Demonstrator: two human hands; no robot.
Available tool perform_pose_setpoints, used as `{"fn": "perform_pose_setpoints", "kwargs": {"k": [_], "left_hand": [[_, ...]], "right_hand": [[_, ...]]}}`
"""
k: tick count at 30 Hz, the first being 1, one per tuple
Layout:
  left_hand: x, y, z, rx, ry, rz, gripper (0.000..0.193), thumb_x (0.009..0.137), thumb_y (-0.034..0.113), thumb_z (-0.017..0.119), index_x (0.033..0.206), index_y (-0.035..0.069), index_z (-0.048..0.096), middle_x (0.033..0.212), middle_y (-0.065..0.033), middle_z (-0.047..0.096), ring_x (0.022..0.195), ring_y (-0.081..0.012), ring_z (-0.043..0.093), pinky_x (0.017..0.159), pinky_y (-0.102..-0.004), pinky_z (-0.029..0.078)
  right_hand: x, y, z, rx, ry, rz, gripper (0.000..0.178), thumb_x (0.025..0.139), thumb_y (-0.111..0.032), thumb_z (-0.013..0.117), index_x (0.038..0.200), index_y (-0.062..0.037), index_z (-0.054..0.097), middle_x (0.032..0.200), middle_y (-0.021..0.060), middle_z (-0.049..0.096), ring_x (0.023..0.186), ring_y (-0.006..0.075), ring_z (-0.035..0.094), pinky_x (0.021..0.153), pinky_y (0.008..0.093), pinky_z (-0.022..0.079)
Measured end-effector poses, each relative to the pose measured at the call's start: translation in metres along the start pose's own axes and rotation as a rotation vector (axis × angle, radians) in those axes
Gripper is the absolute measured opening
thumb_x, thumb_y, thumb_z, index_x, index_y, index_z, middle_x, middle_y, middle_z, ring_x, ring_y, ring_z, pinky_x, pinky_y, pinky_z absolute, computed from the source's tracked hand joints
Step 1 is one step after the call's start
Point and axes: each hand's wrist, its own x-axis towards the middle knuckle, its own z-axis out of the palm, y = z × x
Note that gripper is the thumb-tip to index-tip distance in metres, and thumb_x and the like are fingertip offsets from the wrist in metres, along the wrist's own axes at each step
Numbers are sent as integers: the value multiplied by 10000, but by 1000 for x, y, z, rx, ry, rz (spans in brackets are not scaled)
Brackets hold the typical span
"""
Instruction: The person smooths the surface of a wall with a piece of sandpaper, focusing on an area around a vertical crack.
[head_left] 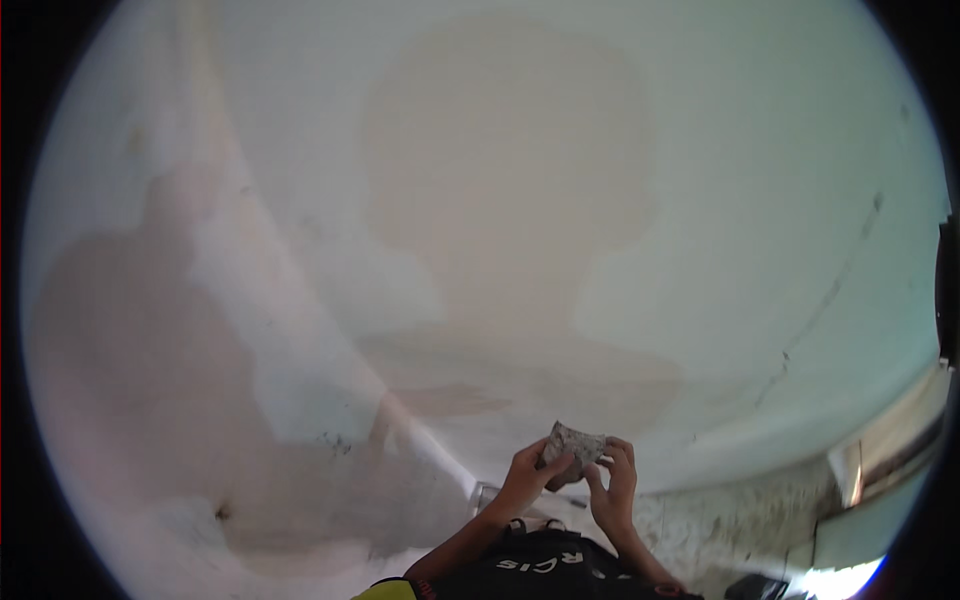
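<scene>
Black shirt [540, 572] foremost, left hand [526, 478] and right hand [614, 485], grip clamped on mottled grey piece [577, 445], pale shadowed wall [760, 230] beyond.

Rough piece [577, 450] in mottled pale and darker grey, its speckles uneven; wall [770, 160] in pale mint green, turning faintly bluer toward the right; large flat shadow [510, 140] on it, dull beige-grey; second shadow [130, 340] at left, a pinkish brown-grey; corner edge [285, 265] in cream with a pink tint; thin blackish streak [828, 293] on the right, and small dark specks [335, 440] lower left; black shirt [540, 572] with white lettering and a lime-yellow patch [387, 591].
</scene>
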Motion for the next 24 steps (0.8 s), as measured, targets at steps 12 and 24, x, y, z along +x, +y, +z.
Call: {"fn": "perform_pose_setpoints", "kwargs": {"k": [12, 24], "left_hand": [[-9, -18, -49, 170, 109, -51, 392, 957, 231, 668, 1257, -12, 604, 969, -13, 689, 867, -70, 639, 742, -244, 529], [-25, -9, -64, -99, 124, -80, 339, 989, 251, 617, 1221, 4, 619, 1042, -23, 695, 929, -89, 635, 868, -270, 505]], "right_hand": [[27, 51, 3, 859, -598, 836, 349, 1030, -226, 440, 1211, 38, 579, 1180, 158, 652, 1074, 279, 643, 937, 454, 513], [11, 81, 30, 954, -710, 851, 181, 949, -203, 647, 1042, -55, 603, 1052, 56, 648, 997, 214, 621, 892, 382, 496]]}}
